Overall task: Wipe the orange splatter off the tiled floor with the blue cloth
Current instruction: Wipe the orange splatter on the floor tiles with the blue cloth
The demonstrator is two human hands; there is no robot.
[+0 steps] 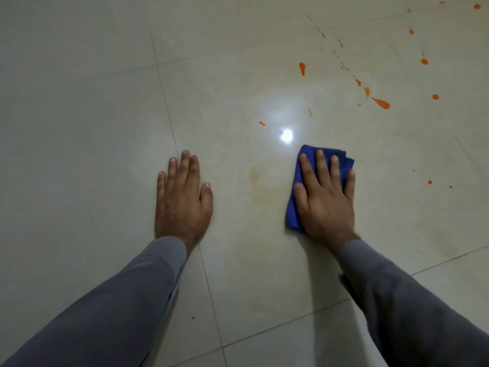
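Progress looks partial, judging from how the tiled floor (105, 128) lies. The right hand (326, 200) presses the folded blue cloth (292, 205) flat to the tile, its fingers (321, 165) straight and spread wide across the top of the cloth rather than curled round it. Just left of the cloth, between the two hands, a pale orange-brown smear (255, 176) suggests a patch already rubbed but not fully lifted. Most of the orange splatter (381, 103) lies untouched further ahead and to the right: a long teardrop blob, an upright streak (302, 68) near it, a pair of small dots (262, 123) close to the bright light reflection (286, 135), round drops trailing toward the far right corner, and thin dry-looking flecks in a line above them. One small drop (430, 182) sits to the right of the cloth, well apart from it. So the nearer zone seems largely dealt with, while the bulk of the cleaning is left. The left hand (182, 197) rests palm down on the floor, fingers straight and close together, holding nothing, apparently bracing the body; it lies beside a grout line (169, 117) that runs away from the person. Room for moving is generous: nothing stands on the floor in view, no wall or furniture edge shows, and the cloth can sweep forward and rightward over smooth glossy tile, crossing only shallow grout lines. Both grey sleeves (119, 300) reach down to the wrists.
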